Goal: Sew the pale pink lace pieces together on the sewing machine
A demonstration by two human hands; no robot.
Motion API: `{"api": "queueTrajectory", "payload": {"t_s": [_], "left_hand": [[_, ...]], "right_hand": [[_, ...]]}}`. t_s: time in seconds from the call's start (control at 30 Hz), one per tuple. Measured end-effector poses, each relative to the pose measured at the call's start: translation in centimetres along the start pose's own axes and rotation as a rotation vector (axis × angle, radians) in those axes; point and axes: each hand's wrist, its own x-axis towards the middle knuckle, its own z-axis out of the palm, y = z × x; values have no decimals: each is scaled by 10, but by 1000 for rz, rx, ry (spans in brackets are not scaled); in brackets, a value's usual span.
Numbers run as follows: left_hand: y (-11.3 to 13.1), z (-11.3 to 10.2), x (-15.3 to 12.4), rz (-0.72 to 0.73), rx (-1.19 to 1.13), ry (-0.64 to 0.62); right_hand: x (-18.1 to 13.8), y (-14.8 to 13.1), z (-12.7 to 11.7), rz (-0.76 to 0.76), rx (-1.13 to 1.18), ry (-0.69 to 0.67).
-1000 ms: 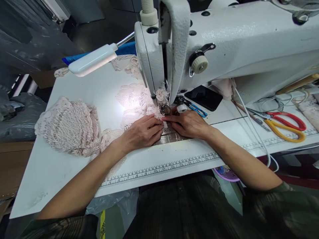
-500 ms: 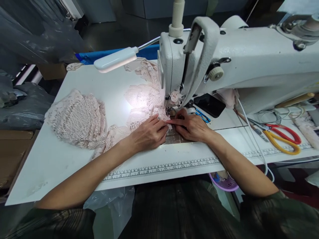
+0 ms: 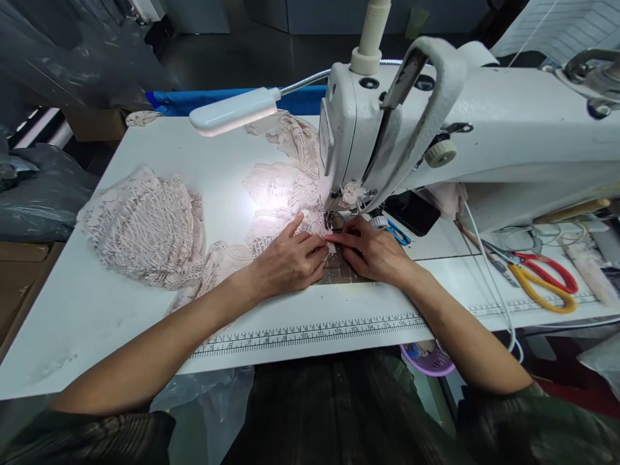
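Note:
Pale pink lace fabric (image 3: 276, 187) lies under the presser foot of a white sewing machine (image 3: 397, 129), spread to the left of the needle. My left hand (image 3: 290, 257) rests on the lace just in front of the foot, fingers bent and pressed on it, thumb pointing away from me. Close beside it, my right hand (image 3: 371, 250) pinches the near edge of the lace, its index fingertip almost meeting the left fingers. The bit of lace between the fingertips is mostly hidden. A gathered heap of the same lace (image 3: 145, 232) sits on the left of the table.
A lit lamp (image 3: 237, 111) hangs over the lace. Right of the machine's needle lie small blue thread snips (image 3: 398, 232), a black phone (image 3: 414, 212) and red-and-yellow-handled scissors (image 3: 545, 284). A printed ruler (image 3: 310, 334) runs along the table's front edge. Below is a purple basket (image 3: 431, 367).
The view has shifted slightly, so the machine appears further right and more tilted. Both hands stay at the lace by the presser foot; the left thumb reaches a little further out.

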Motion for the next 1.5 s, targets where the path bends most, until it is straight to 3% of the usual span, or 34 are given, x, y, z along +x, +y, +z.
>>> {"api": "queueTrajectory", "payload": {"t_s": [0.23,0.5,0.67,0.93,1.27,1.4,1.5], "left_hand": [[-6,3,0,-12,5,-27],[-12,3,1,-47,-70,-68],[-17,5,0,-58,-85,-100],[-20,4,1,-75,-120,-128],[-25,9,1,-103,-131,-142],[-26,10,1,-113,-130,-132],[-27,11,1,-116,-136,-123]], "right_hand": [[7,-7,-5,42,-98,-26],[3,-7,-5,18,-39,17],[5,-9,-6,83,-147,-95],[3,-12,-10,68,-129,-142],[18,-32,-28,181,-223,-352],[18,-33,-27,205,-212,-345],[13,-25,-20,178,-142,-253]]}}
